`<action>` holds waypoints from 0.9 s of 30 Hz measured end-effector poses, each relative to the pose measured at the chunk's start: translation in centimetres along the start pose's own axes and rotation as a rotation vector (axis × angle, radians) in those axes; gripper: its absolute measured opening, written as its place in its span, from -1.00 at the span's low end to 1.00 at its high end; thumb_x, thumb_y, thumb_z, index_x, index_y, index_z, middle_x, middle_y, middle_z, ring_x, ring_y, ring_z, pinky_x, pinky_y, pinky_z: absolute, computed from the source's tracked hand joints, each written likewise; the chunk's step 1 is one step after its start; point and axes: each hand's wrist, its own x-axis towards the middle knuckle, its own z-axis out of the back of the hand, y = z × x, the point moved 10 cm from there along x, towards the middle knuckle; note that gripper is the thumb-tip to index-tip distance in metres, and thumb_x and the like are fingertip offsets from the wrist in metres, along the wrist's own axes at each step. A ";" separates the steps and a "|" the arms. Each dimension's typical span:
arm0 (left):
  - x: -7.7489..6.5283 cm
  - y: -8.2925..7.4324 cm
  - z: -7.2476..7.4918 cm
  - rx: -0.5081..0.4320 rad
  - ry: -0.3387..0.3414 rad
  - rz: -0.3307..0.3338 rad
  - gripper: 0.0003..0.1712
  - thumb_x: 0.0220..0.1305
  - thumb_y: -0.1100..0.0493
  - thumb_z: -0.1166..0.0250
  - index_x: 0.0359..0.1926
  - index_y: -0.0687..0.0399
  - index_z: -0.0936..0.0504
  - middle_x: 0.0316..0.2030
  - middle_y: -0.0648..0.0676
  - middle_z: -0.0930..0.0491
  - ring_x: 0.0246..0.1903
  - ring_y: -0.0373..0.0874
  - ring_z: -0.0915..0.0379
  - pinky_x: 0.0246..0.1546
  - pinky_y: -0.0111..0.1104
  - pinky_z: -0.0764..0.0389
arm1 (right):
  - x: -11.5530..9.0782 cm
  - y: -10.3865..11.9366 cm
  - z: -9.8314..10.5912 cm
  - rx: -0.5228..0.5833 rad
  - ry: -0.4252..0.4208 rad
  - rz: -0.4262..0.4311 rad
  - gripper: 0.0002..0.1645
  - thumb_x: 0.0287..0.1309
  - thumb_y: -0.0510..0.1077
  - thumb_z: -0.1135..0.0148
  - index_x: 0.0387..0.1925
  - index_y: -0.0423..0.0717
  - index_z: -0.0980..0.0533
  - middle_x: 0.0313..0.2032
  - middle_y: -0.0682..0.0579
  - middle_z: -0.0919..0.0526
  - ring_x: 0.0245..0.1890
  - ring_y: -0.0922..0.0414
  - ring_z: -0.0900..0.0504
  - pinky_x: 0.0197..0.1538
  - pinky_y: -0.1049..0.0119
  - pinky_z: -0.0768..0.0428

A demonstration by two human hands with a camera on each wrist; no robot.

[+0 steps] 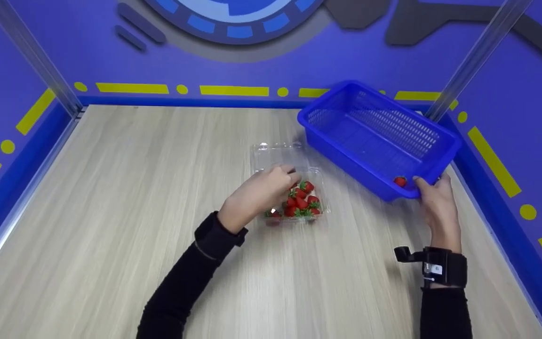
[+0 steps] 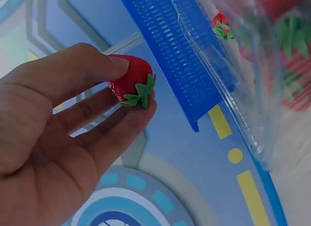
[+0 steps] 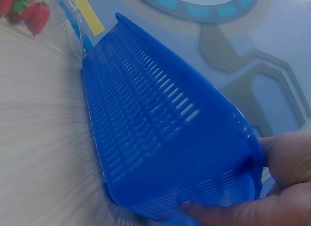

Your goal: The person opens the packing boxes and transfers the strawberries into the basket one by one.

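Note:
My left hand (image 1: 268, 186) is over the clear plastic clamshell box (image 1: 326, 200). In the left wrist view it pinches a red strawberry (image 2: 133, 78) with green leaves between thumb and fingers. Several more strawberries (image 1: 301, 202) lie in the box, whose lid (image 1: 275, 153) is folded open toward the back. With thumb on the rim and fingers against the outer wall, my right hand (image 1: 440, 207) grips the near right corner of a blue plastic basket (image 1: 351, 167). One strawberry (image 1: 400, 181) sits inside the basket, close to that corner.
A pale wood-grain table (image 1: 134, 212) carries the box and basket. Blue panels (image 1: 252, 70) with yellow markings wall it in at the back and sides. Metal posts (image 1: 475, 61) stand at the back corners. The basket lies at an angle near the back right corner.

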 end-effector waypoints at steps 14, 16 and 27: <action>6.1 -1.7 3.4 -0.067 0.046 -0.145 -0.88 0.32 0.41 -0.26 -0.14 0.22 -0.60 -0.22 0.11 -0.51 -0.23 -0.07 -0.43 -0.22 -0.36 -0.51 | 0.1 -0.1 -0.2 -0.043 -0.015 -0.014 -0.07 0.54 -0.13 0.08 0.59 -0.12 0.41 0.54 -0.31 0.00 0.27 0.11 -0.40 0.16 0.47 -0.50; 7.5 -2.2 3.6 -0.077 0.032 -0.156 -0.90 0.31 0.42 -0.24 -0.19 0.21 -0.59 -0.26 0.08 -0.46 -0.25 -0.10 -0.37 -0.25 -0.38 -0.44 | 0.0 -0.1 -0.3 -0.069 -0.021 -0.016 -0.06 0.54 -0.12 0.08 0.59 -0.13 0.43 0.54 -0.31 0.01 0.33 0.07 -0.35 0.23 0.42 -0.47; 14.5 -4.2 4.0 -0.062 -0.030 -0.129 -0.93 0.35 0.33 -0.23 -0.20 0.09 -0.56 -0.23 0.01 -0.42 -0.23 -0.16 -0.34 -0.24 -0.40 -0.43 | -0.8 0.2 -1.4 -0.011 -0.003 -0.022 -0.04 0.54 -0.20 0.17 0.55 -0.06 0.58 0.54 -0.30 0.02 0.32 0.11 -0.36 0.08 0.55 -0.52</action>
